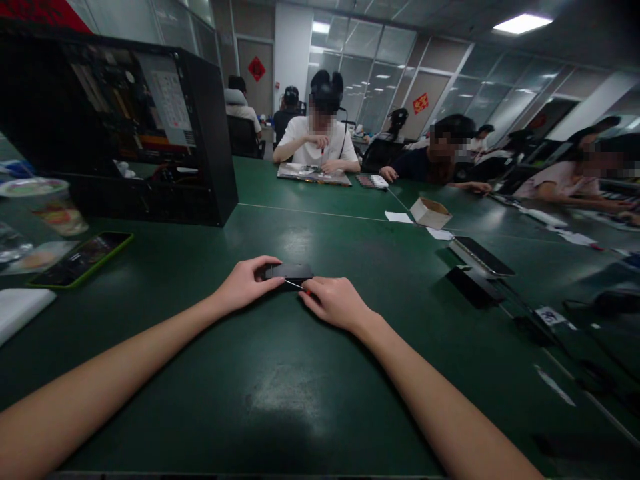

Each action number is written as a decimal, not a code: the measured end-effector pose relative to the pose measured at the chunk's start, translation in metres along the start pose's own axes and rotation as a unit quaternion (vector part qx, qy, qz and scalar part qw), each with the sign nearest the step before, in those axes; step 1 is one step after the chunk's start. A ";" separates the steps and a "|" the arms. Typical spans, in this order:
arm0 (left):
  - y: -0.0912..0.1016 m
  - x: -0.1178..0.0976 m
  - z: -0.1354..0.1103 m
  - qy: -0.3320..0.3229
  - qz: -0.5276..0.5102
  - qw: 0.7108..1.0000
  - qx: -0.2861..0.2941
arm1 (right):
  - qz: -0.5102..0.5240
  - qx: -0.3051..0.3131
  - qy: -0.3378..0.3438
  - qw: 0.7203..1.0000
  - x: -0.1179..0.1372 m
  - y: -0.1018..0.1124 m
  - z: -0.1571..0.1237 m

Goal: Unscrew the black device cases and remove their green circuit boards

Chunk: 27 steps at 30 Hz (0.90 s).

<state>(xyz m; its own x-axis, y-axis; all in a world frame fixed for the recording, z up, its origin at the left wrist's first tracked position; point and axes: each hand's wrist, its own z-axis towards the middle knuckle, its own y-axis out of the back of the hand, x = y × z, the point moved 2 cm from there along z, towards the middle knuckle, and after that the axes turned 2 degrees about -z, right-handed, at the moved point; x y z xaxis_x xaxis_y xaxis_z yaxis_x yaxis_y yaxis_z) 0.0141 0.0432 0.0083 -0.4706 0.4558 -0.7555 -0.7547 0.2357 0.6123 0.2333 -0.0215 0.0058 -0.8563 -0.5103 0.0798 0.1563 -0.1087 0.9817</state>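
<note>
A small flat black device (pixel 290 271) lies on the green table (pixel 280 373) in front of me. My left hand (pixel 245 283) is closed around its left end and holds it steady. My right hand (pixel 335 303) is closed in a pinch on a thin tool with a red handle and a fine metal tip (pixel 299 287); the tip touches the device's near right edge.
An open black computer case (pixel 125 127) stands at the back left. A phone in a green case (pixel 83 259), a plastic cup (pixel 47 203) and a white pad lie at the left. Phones, a small cardboard box (pixel 430 212) and papers lie at the right. Other people sit across the table.
</note>
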 end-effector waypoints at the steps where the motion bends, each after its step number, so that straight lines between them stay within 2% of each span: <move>1: 0.000 -0.001 0.000 -0.001 0.001 1.000 0.000 | 0.001 -0.006 -0.002 1.000 -0.002 0.000 0.000; 7: -0.001 0.000 0.000 0.000 -0.015 1.000 0.004 | 0.007 -0.052 0.001 0.999 -0.004 0.000 -0.001; 15: -0.002 0.000 -0.001 -0.015 -0.017 1.000 -0.009 | 0.040 -0.055 0.015 0.998 0.003 -0.001 -0.002; 17: -0.002 0.000 -0.001 -0.013 -0.020 1.000 -0.015 | 0.056 -0.042 -0.001 0.998 0.010 0.000 -0.003; 20: -0.002 0.000 -0.001 -0.011 -0.025 0.999 -0.021 | 0.102 -0.035 -0.060 0.992 0.028 0.001 -0.005; 24: -0.002 -0.001 -0.001 -0.005 -0.033 0.999 -0.020 | 0.271 -0.063 -0.099 0.956 0.056 -0.005 -0.007; 26: -0.002 -0.002 -0.001 0.005 -0.031 0.999 -0.019 | 0.382 -0.054 -0.114 0.915 0.064 -0.011 -0.006; 27: -0.002 -0.002 -0.001 0.009 -0.030 0.999 -0.017 | 0.442 -0.049 -0.127 0.886 0.065 -0.015 -0.005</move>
<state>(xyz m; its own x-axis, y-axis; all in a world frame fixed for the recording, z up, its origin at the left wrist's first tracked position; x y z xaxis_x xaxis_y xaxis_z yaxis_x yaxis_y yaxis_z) 0.0165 0.0410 0.0082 -0.4323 0.4257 -0.7949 -0.7964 0.2331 0.5580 0.1777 -0.0578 -0.0048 -0.4584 -0.2261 0.8595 0.8535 0.1577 0.4967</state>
